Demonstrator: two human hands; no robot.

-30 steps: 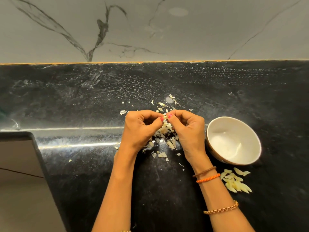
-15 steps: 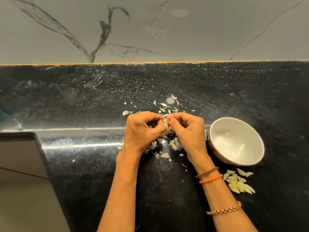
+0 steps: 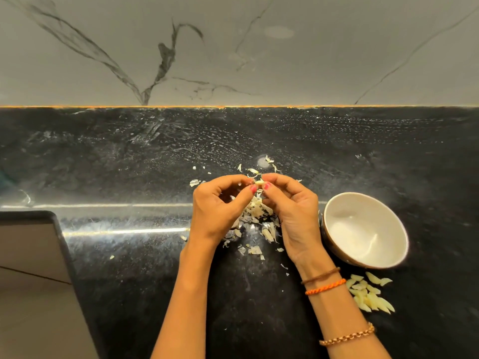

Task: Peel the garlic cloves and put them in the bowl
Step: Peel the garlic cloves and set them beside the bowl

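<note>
Pinching garlic clove between fingertips of my left hand and right hand, above black counter. Pile of peeled skins directly beneath hands. White bowl just right of right hand. Loose cloves on counter near bowl's near side.

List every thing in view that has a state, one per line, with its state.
Left hand: pinching the clove.
Right hand: pinching the clove.
Clove: held between both hands above the peels.
Bowl: upright, looks empty.
Peels: heaped and scattered on the counter.
Peeled cloves: piled on the counter beside the bowl, not in it.
</note>
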